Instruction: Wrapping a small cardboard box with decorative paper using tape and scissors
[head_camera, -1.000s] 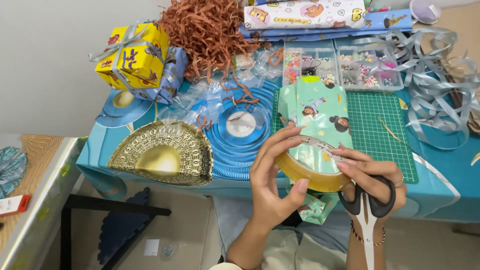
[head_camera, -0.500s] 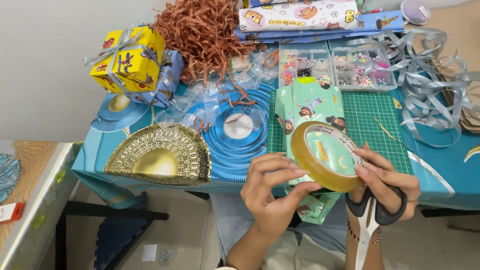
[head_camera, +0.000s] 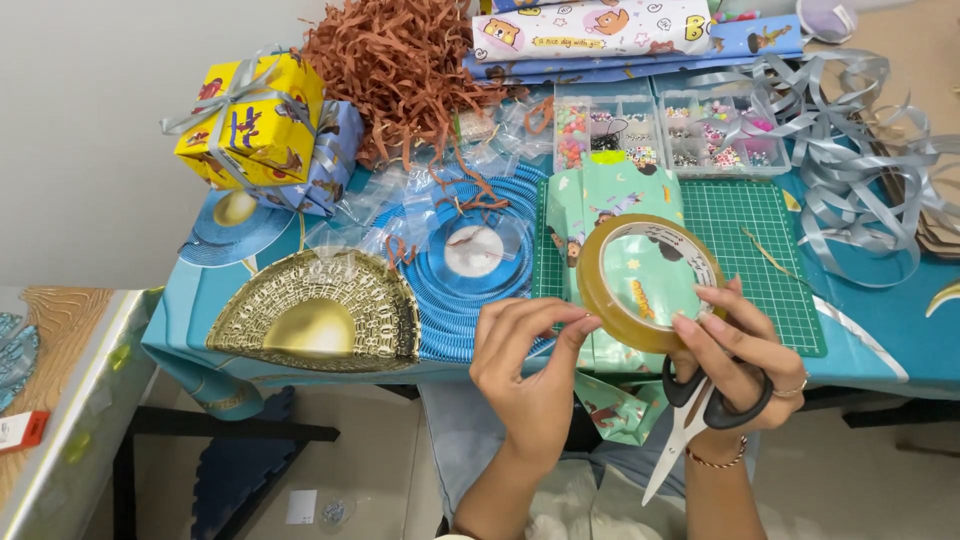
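The roll of clear tape (head_camera: 648, 282) has tilted up since a second ago, held by the right hand (head_camera: 735, 355) (scissors (head_camera: 700, 415) looped on its fingers). The left hand (head_camera: 528, 355) now pinches the roll's edge at 9 o'clock, apparently finding the tape end.

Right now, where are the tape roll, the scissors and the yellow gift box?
tape roll (head_camera: 604, 305): head view, on the amber outer band at its left side.
scissors (head_camera: 716, 405): head view, on the black handle loop.
yellow gift box (head_camera: 262, 125): head view, on its front face.
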